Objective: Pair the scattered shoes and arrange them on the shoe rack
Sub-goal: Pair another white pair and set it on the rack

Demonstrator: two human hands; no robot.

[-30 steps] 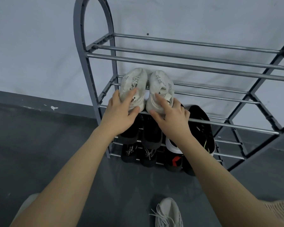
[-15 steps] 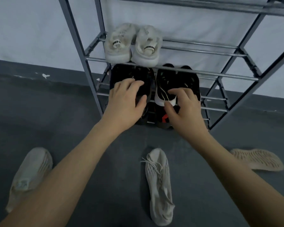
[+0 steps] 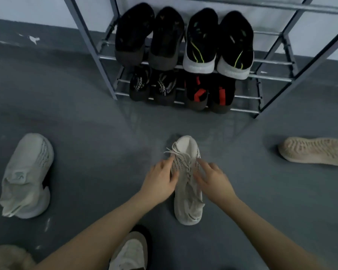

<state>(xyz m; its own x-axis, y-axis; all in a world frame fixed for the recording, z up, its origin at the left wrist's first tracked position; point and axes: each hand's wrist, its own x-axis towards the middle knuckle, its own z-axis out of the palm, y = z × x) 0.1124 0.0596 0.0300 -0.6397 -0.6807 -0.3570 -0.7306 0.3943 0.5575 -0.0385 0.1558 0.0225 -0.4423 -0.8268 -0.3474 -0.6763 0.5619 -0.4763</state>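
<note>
Hands are off the rack now and down on the white laced shoe (image 3: 186, 182) on the floor: left hand (image 3: 160, 182) and right hand (image 3: 213, 180) cup its sides, fingers loose, not really gripping yet. Shoe rack (image 3: 271, 76) at 12 o'clock holds four dark pairs; the shoe's likely mate, a sole-up shoe (image 3: 316, 151), lies at 3 o'clock.

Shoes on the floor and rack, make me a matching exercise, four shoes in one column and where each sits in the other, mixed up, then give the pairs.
Column one:
1. laced white shoe
2. grey-white shoe
3. beige shoe
4. red-marked black pair

Column two:
A. floor, far right, sole showing
B. bottom rack shelf, right of another dark pair
C. floor, centre, between the left hand and right hand
D. floor, far left

Pairs: 1-C, 2-D, 3-A, 4-B
</note>
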